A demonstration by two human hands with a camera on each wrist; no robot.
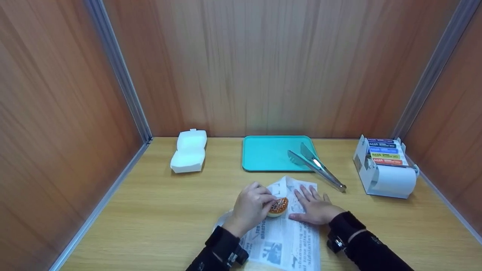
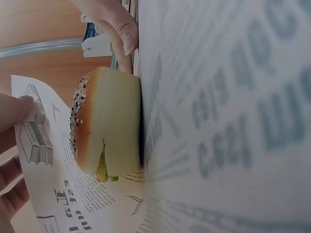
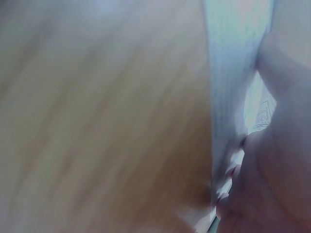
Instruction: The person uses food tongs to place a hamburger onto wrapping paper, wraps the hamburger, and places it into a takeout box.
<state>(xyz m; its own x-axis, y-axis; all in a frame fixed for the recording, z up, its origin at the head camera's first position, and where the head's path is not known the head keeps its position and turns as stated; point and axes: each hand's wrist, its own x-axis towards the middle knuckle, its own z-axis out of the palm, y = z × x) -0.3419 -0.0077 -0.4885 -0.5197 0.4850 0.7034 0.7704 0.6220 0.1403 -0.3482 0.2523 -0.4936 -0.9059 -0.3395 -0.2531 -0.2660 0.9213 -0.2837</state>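
Observation:
A bun (image 1: 278, 207) topped with seeds lies on a sheet of newsprint wrapping paper (image 1: 288, 241). In the left wrist view, some green filling shows at a slit in the bun's pale side (image 2: 116, 121). My left hand (image 1: 250, 209) pinches a raised edge of the paper (image 2: 53, 155) between thumb and fingers, beside the bun. My right hand (image 1: 314, 209) rests flat on the paper to the right of the bun, fingers spread. The right wrist view is blurred and shows that hand (image 3: 272, 165) against the paper.
Behind the paper is a turquoise tray (image 1: 263, 154), with metal tongs (image 1: 320, 169) leaning over its right edge. An opened white foam box (image 1: 189, 151) stands at the back left. On the right is a white dispenser (image 1: 388, 169) with coloured labels. Wooden panels surround the table.

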